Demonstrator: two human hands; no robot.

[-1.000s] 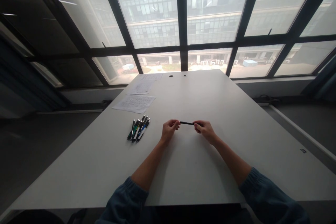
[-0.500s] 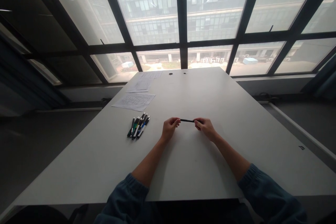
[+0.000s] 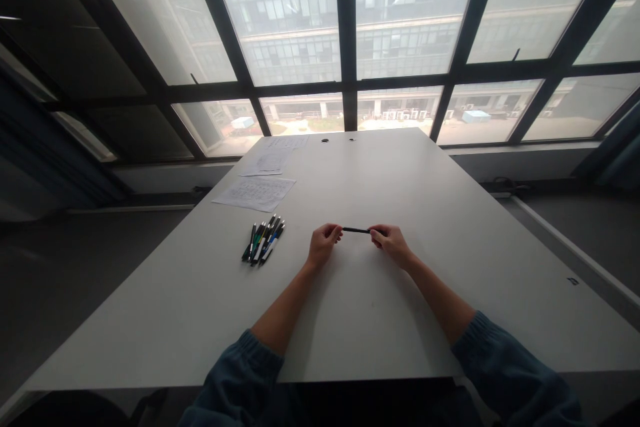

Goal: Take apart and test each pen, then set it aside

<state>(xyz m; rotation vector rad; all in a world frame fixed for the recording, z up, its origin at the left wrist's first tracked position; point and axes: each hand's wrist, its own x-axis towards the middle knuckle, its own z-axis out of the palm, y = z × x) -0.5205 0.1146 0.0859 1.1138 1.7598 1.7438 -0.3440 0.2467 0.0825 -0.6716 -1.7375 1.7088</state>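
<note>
A slim black pen (image 3: 356, 230) is held level between my two hands, just above the middle of the white table. My left hand (image 3: 323, 244) pinches one end of it, and my right hand (image 3: 391, 244) grips the other end; the fingers hide both tips. To the left of my left hand lies a bunch of pens (image 3: 263, 240), several of them side by side, mostly dark with white, green and blue parts.
Printed paper sheets (image 3: 255, 194) lie on the table (image 3: 400, 333) beyond the bunch of pens, along the left edge. Two small dark spots (image 3: 325, 141) show near the far edge. A small dark mark (image 3: 573, 281) is near the right edge. Large windows (image 3: 295, 13) stand behind.
</note>
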